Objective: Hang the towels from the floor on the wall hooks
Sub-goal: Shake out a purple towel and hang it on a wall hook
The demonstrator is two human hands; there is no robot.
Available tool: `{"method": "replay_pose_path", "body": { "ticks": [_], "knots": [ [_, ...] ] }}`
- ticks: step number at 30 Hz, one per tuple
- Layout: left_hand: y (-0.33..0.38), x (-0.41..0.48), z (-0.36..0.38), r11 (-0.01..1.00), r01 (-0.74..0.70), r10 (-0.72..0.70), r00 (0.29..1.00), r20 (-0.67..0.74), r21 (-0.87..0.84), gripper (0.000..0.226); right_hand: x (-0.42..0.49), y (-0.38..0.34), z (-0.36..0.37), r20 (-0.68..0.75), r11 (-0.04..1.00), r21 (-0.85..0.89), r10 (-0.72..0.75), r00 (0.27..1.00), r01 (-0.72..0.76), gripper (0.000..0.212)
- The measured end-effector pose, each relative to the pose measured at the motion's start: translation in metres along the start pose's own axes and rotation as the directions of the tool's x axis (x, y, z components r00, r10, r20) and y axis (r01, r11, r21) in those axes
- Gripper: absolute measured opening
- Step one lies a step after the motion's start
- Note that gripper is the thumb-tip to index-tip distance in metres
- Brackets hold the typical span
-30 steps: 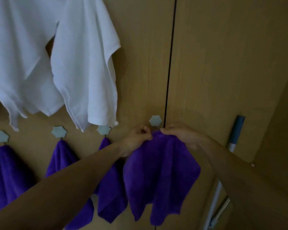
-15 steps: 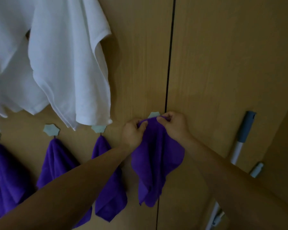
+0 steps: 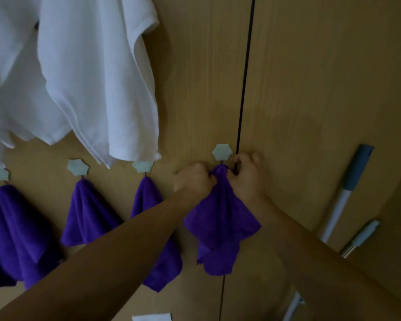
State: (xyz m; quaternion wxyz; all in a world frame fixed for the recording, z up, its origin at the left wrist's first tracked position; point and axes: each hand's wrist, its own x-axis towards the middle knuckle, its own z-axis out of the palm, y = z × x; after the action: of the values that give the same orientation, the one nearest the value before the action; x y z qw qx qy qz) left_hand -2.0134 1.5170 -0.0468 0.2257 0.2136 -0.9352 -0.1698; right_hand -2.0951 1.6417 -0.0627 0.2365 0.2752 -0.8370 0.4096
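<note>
1 purple towel (image 3: pixel 220 218) hangs at the rightmost hook (image 3: pixel 222 152). Its bunched top is drawn up to the small peg under the pale star-shaped plate, and its body drapes down the wooden wall (image 3: pixel 322 89) across the dark seam (image 3: pixel 245 89) between 2 panels. The left hand (image 3: pixel 193 179) grips the gathered cloth just left of the peg, fingers curled tight. The right hand (image 3: pixel 249 174) pinches it just right of the peg, fingers tucked in. The hands crowd the spot, so I cannot tell whether the fold already sits over the peg.

The step in hand looks like seating this towel on its hook. The next move likely calls for easing the fold fully over the peg, then loosening 1 hand at a time so the weight settles without the cloth slipping off.

To the left, 3 more purple towels (image 3: pixel 86 212) hang from 3 matching hooks (image 3: pixel 78 167), so most of the job appears done. White garments (image 3: pixel 97 77) hang above them, the lowest hem touching the third hook's plate. At the right, 2 poles (image 3: pixel 354 177) lean against the wall. A white scrap (image 3: pixel 152 317) shows at the bottom edge; what it is I cannot tell.
</note>
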Motion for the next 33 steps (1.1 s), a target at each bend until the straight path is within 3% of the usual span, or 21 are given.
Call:
{"method": "replay_pose_path", "body": {
  "ticks": [3, 5, 7, 10, 14, 16, 18, 22, 23, 26, 29, 33],
  "knots": [
    [-0.002, -0.006, 0.005, 0.878, -0.148, 0.245, 0.956, -0.163, 0.455, 0.026, -0.006, -0.007, 0.000, -0.001, 0.995, -0.027, -0.099, 0.995, 0.099, 0.019],
    [-0.004, -0.009, 0.010, 0.852, -0.269, 0.377, 0.910, -0.170, 0.450, 0.034, -0.010, -0.010, 0.000, 0.066, 0.996, 0.051, -0.074, 0.995, 0.071, 0.023],
    [-0.007, -0.007, 0.014, 0.895, -0.393, 0.416, 0.906, -0.078, 0.213, 0.036, -0.016, -0.008, 0.000, 0.097, 0.989, 0.140, -0.059, 0.994, 0.045, 0.029],
    [-0.010, -0.015, 0.026, 0.911, -0.387, 0.379, 0.922, -0.081, -0.142, 0.037, -0.031, -0.003, -0.001, 0.197, 0.965, 0.262, -0.048, 0.979, -0.005, 0.040],
    [-0.017, -0.033, 0.049, 0.901, -0.347, 0.318, 0.936, -0.148, -0.259, 0.059, -0.047, -0.001, 0.006, 0.326, 0.929, 0.337, 0.038, 0.945, -0.154, 0.054],
    [-0.014, -0.035, 0.055, 0.900, -0.270, 0.249, 0.963, -0.104, -0.341, 0.064, -0.047, 0.001, 0.008, 0.333, 0.954, 0.259, 0.061, 0.941, -0.153, 0.049],
    [-0.007, -0.033, 0.056, 0.862, -0.137, 0.143, 0.989, -0.025, -0.488, 0.054, -0.042, 0.001, 0.006, 0.337, 0.964, 0.219, 0.070, 0.939, -0.150, 0.045],
    [-0.002, -0.027, 0.059, 0.673, 0.044, 0.014, 0.997, 0.072, -0.739, 0.033, -0.036, 0.011, 0.003, 0.271, 0.980, 0.158, 0.073, 0.960, -0.119, 0.031],
    [-0.004, -0.028, 0.061, 0.670, 0.066, 0.012, 0.995, 0.100, -0.739, 0.031, -0.037, 0.013, 0.004, 0.287, 0.982, 0.142, 0.076, 0.955, -0.121, 0.029],
    [-0.013, -0.037, 0.071, 0.824, 0.040, 0.032, 0.993, 0.117, -0.565, 0.026, -0.044, 0.016, 0.014, 0.368, 0.983, 0.108, 0.101, 0.924, -0.150, 0.027],
    [-0.017, -0.047, 0.076, 0.876, 0.033, 0.013, 0.996, 0.091, -0.480, 0.026, -0.054, 0.017, 0.023, 0.326, 0.989, 0.091, 0.085, 0.942, -0.121, 0.029],
    [-0.026, -0.067, 0.077, 0.946, 0.083, -0.079, 0.997, 0.026, -0.312, 0.027, -0.074, 0.020, 0.027, 0.315, 0.961, 0.202, 0.117, 0.942, -0.187, 0.042]
  ]
}}
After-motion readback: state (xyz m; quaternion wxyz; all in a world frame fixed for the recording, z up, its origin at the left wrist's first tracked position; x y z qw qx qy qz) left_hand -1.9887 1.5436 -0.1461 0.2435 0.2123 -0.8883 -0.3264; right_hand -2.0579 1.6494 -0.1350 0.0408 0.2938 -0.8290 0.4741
